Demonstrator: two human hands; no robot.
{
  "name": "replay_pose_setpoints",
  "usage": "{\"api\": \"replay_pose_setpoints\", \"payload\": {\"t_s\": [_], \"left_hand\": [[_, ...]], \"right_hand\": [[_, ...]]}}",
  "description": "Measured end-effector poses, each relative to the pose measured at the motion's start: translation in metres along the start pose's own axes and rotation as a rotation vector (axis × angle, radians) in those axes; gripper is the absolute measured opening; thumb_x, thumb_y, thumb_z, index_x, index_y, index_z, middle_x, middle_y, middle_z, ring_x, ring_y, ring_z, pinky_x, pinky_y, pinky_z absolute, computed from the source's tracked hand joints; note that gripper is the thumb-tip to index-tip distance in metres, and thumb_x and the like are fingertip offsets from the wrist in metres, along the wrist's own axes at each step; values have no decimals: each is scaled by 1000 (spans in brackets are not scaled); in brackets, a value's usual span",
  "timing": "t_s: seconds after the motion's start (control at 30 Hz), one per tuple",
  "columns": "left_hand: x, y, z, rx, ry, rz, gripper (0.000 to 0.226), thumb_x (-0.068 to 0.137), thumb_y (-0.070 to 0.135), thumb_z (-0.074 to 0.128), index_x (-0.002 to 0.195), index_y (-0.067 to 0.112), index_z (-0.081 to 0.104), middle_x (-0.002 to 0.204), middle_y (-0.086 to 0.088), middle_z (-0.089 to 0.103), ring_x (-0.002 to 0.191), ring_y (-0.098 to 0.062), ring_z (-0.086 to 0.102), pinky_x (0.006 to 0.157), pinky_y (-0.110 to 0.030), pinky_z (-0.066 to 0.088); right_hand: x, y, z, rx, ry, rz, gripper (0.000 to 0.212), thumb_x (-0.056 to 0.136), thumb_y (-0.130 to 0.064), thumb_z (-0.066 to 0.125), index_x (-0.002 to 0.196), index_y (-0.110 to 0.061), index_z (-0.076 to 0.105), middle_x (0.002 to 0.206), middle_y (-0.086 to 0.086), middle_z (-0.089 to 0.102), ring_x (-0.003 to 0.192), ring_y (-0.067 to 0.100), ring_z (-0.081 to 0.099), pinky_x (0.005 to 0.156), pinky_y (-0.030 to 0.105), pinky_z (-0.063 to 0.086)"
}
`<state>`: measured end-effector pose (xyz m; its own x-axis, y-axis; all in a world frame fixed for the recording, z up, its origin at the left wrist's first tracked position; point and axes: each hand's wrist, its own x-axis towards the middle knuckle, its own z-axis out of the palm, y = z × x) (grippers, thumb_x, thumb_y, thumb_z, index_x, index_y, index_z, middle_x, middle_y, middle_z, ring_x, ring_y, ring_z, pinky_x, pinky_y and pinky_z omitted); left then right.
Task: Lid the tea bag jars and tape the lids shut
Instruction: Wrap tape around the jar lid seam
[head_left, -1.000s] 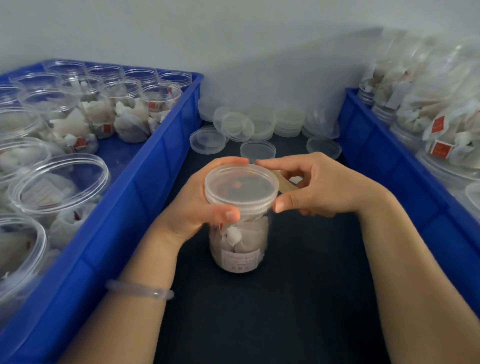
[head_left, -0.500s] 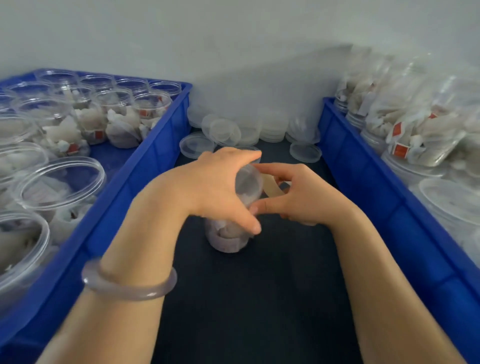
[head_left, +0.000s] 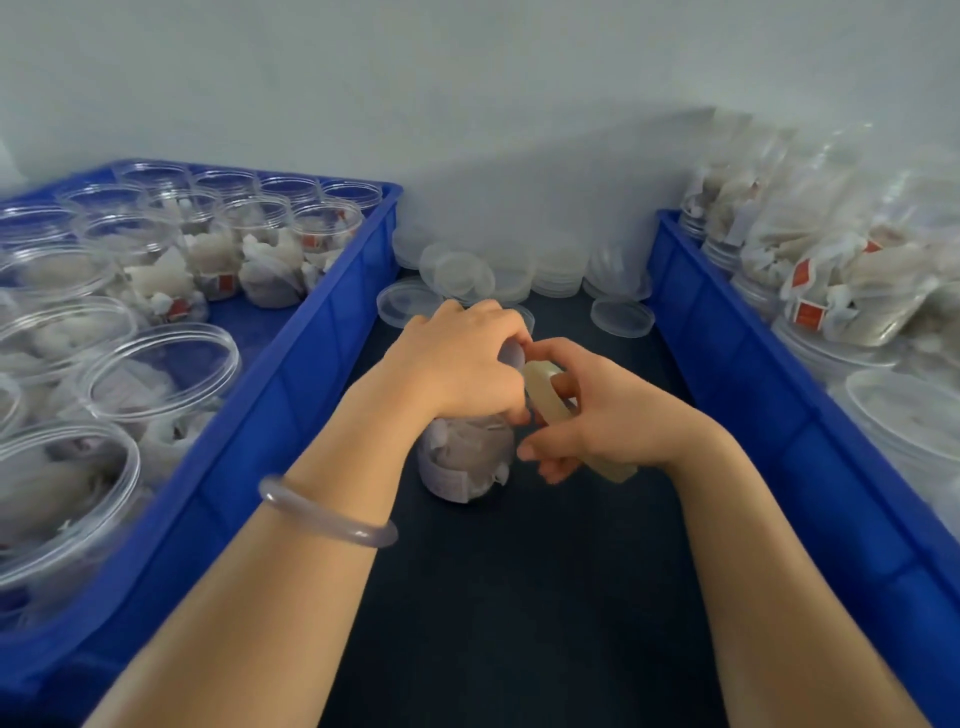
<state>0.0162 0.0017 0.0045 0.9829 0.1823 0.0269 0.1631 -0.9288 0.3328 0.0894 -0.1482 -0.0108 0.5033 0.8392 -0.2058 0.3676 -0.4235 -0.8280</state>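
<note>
A clear jar of tea bags (head_left: 464, 457) stands on the dark table between two blue crates. My left hand (head_left: 457, 364) covers its top, fingers curled round the lid, of which only a sliver (head_left: 511, 353) shows. My right hand (head_left: 587, 421) sits just right of the jar and holds a roll of clear tape (head_left: 545, 387), with a finger through the roll's hole. The tape meets the lid's edge under my left fingers.
The left blue crate (head_left: 291, 395) holds several open jars of tea bags. The right blue crate (head_left: 769, 395) holds lidded jars lying stacked. Stacks of loose clear lids (head_left: 467, 273) sit at the back against the wall.
My left hand went from gripping the lid's side to lying over the top of the jar. The tape roll in my right hand has come into plain view beside the lid.
</note>
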Motion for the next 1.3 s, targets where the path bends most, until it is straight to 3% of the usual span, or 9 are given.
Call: {"api": "replay_pose_setpoints", "payload": {"t_s": [0.17, 0.4, 0.57, 0.7, 0.87, 0.97, 1.1, 1.2, 1.3], "left_hand": [[4, 7, 13, 63, 104, 28, 36, 74, 32, 68, 102, 31, 46, 104, 12, 50, 97, -13, 41, 78, -36, 28], [11, 14, 13, -38, 158, -77, 14, 74, 23, 57, 82, 33, 52, 83, 15, 48, 91, -12, 40, 77, -37, 21], [19, 15, 11, -77, 179, -142, 10, 74, 22, 55, 81, 29, 59, 87, 13, 56, 90, -14, 48, 75, -38, 21], [26, 15, 10, -86, 195, -179, 9, 72, 26, 58, 81, 27, 59, 90, 8, 60, 90, -18, 52, 76, -39, 25], [35, 1, 0, -12, 141, -284, 24, 64, 31, 76, 75, 26, 55, 91, 5, 62, 96, -23, 52, 84, -45, 33], [35, -3, 4, 28, 106, -207, 27, 67, 37, 78, 78, 30, 55, 86, 13, 56, 98, -19, 50, 95, -51, 34], [30, -5, -5, 86, -17, -171, 62, 61, 55, 80, 114, 34, 54, 110, 11, 53, 120, -21, 44, 103, -53, 30], [18, -12, -1, -42, 318, -25, 76, 66, 68, 67, 130, 32, 49, 137, 9, 46, 137, -17, 30, 112, -58, 20], [-3, -35, 22, -646, 811, -21, 50, 82, 59, 51, 122, 29, 57, 119, 21, 56, 112, 12, 47, 98, -13, 37]], "right_hand": [[-3, -2, 13, -518, 211, 37, 57, 82, -18, 69, 126, -28, 34, 96, -1, 53, 73, 14, 58, 67, 40, 55], [2, -2, 37, -662, 417, 43, 21, 94, -13, 49, 105, -16, 32, 74, 3, 54, 58, 17, 56, 46, 30, 41], [-7, -8, 41, -770, 440, 72, 13, 95, -10, 46, 103, -13, 36, 85, 7, 59, 68, 22, 63, 54, 33, 49], [-15, -19, 37, -761, 420, 113, 18, 95, -10, 44, 112, -11, 38, 86, 8, 59, 72, 23, 64, 57, 33, 50], [-26, -9, 65, -761, 351, 1, 48, 91, -16, 50, 134, -19, 28, 70, -2, 49, 55, 13, 52, 39, 24, 34], [-3, 13, 55, -751, 399, 156, 73, 96, -33, 54, 148, -10, 8, 97, 10, 63, 81, 22, 64, 58, 30, 46], [22, 36, 58, -785, 379, 158, 69, 89, -55, 56, 132, -6, 32, 104, 11, 65, 91, 27, 65, 69, 37, 49], [32, 49, 61, -844, 403, 93, 56, 90, -58, 51, 118, -10, 43, 102, 7, 64, 94, 27, 61, 74, 38, 47], [35, 57, 60, -902, 447, 60, 53, 90, -59, 48, 117, -14, 50, 112, 9, 58, 104, 27, 52, 88, 37, 42]]}}
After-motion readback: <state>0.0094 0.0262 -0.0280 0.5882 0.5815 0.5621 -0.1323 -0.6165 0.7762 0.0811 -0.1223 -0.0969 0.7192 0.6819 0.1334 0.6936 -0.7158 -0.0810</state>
